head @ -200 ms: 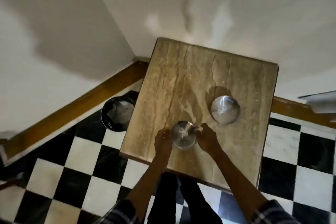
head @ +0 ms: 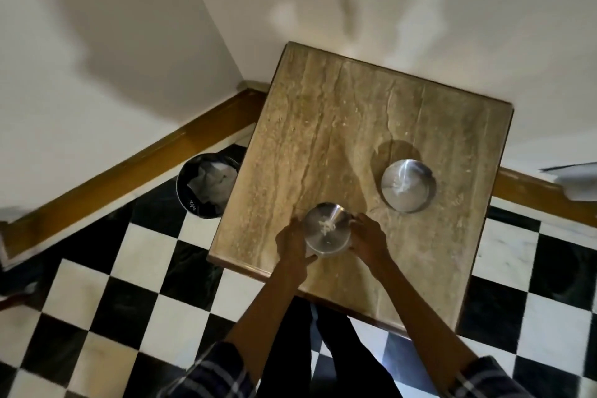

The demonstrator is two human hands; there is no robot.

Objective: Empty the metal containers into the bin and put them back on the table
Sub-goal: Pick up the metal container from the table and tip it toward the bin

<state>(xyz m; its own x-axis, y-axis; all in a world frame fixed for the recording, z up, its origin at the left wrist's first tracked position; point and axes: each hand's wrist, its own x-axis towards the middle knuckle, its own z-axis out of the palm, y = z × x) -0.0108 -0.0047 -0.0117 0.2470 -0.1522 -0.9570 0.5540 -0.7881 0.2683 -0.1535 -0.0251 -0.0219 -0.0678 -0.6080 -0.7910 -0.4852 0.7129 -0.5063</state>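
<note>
Both hands on the small metal bowl (head: 327,229) near the front edge of the stone table (head: 323,126): left hand (head: 292,244) cupped round its left side, right hand (head: 368,237) pressed against its right, fingers curled snug on the rim. Some pale scraps inside. Bigger metal bowl (head: 407,185) sitting further back to the right, untouched. Black bin (head: 206,186) down on the checkered floor (head: 129,284), just left of the table, with crumpled paper in it.
</note>
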